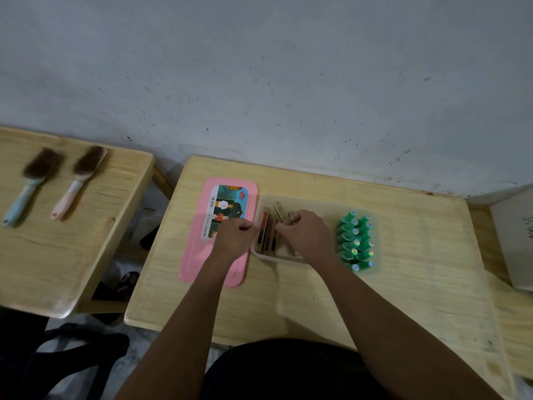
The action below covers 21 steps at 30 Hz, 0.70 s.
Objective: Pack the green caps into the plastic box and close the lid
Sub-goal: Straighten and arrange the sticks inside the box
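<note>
Head view: wood bench (403, 255) against a grey wall (288, 67). Clear box (266, 256) sits mid-bench, lid off. Pink lid (199, 255) lies flat just left of the box, printed label (227, 203) up.

Green caps (356, 241) are packed in two rows at the right end of the box, shiny stickers on their ends. Brown-gold sticks (266, 235) lie side by side at the left end; what they are, cannot tell.

Right hand (305, 235) is over the box middle, grip curled tight on one gold stick (279, 212) that tilts up out of the fingers. Left hand (235, 238) is a loose fist over the lid's right edge, touching or just beside the box's left rim; grip closed, whether anything is inside, cannot tell.

Second bench (86, 241) to the left carries two brushes, well apart from the box: blue-handled brush (27, 192) and pink-handled brush (76, 183), bristles toward the wall. White board (516, 241) at the far right edge, partly cut off.
</note>
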### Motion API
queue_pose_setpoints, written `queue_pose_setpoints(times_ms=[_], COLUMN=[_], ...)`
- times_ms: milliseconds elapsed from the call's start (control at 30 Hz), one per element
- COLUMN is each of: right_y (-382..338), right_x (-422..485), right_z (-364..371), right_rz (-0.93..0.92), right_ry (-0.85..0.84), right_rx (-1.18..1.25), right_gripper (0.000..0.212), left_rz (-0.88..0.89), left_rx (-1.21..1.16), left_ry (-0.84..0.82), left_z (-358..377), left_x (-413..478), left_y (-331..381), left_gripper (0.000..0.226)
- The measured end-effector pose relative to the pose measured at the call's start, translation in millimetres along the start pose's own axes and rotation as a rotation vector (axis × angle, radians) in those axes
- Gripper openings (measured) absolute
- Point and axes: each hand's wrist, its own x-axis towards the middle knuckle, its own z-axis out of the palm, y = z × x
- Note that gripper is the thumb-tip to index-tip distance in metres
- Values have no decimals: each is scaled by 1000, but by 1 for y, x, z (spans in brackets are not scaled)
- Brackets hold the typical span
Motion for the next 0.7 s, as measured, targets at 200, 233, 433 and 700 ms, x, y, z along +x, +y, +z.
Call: queue_pose_setpoints(times_ms=[200,233,433,700], right_y=[4,4,4,3], right_x=[-5,-5,-3,4], right_z=[-1,2,19,33], right_rz=[-58,-61,-56,-52], right_ry=[-6,-7,-22,-72], right_rx=[167,155,109,102], right_gripper=[27,26,23,29], left_rz=[-17,-18,7,2], left_rx=[-5,-8,-7,-16], left_ry=[-6,-10,13,12], left_z=[-1,-1,0,0], left_x=[1,1,-2,-3], left_y=[1,1,1,1], left_gripper=[25,24,23,23])
